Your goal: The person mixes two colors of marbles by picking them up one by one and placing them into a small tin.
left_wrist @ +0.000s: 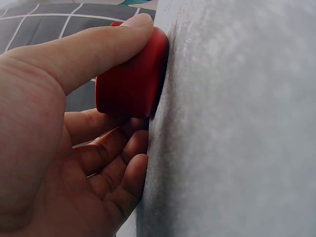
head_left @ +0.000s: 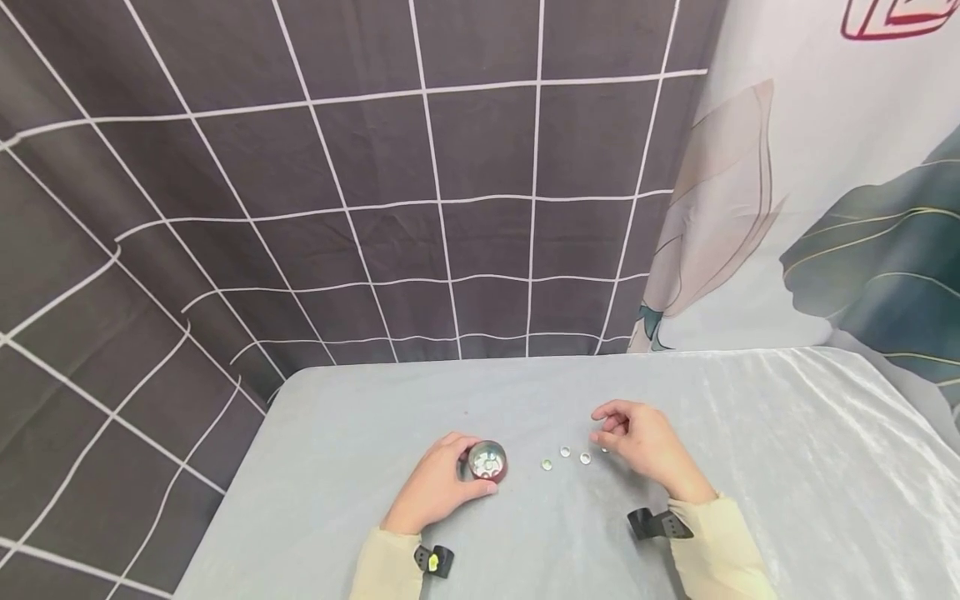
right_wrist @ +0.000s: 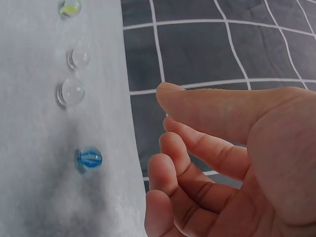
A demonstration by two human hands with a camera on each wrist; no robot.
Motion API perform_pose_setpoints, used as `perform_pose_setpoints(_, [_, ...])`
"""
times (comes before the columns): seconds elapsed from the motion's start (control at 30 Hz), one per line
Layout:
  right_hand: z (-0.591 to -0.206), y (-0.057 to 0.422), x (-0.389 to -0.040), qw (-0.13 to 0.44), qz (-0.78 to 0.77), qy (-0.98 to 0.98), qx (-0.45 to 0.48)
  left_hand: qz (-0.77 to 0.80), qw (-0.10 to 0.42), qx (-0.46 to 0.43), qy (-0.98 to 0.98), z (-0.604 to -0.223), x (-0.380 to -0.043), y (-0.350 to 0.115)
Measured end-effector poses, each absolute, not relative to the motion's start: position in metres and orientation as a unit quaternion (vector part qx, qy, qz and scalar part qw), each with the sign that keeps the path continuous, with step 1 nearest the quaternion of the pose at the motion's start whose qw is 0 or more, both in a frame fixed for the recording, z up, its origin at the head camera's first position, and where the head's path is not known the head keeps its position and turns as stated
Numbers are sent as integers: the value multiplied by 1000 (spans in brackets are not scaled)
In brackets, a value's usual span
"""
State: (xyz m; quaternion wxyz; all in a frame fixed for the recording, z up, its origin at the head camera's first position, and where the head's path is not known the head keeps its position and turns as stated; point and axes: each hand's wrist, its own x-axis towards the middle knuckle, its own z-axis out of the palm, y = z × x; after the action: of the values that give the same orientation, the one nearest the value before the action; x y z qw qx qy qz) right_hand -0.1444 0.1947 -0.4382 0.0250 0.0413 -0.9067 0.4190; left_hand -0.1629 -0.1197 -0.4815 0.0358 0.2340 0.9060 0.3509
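My left hand [head_left: 433, 485] grips a small round cup [left_wrist: 129, 89] with a red outer wall, thumb on one side and fingers on the other. The cup stands upright on the cloth, and shiny glassy pieces show inside it in the head view. To its right, my right hand [head_left: 651, 446] hovers above the table with bent fingers and nothing visible in them. Near that hand lie a blue-striped marble [right_wrist: 90, 159], two clear marbles [right_wrist: 73, 92] and a yellow-green marble [right_wrist: 70, 8]. In the head view the hand partly covers the blue one.
A pale grey velvety cloth [head_left: 360, 408] covers the table. Behind it hangs a dark curtain [head_left: 480, 242] with a white grid, and a white patterned curtain [head_left: 750, 275] hangs at the right. Each wrist wears a black strap-on camera [head_left: 660, 524].
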Motion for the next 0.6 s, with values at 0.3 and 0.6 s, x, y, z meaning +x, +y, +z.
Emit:
perform_pose_setpoints(0.3, [-443, 203, -145, 13, 405, -913, 42, 352, 37, 232, 906, -482, -164, -119])
perform_pose_setpoints(0.6, [-450, 208, -146, -5, 399, -916, 28, 353, 38, 231, 906, -481, -164, -120])
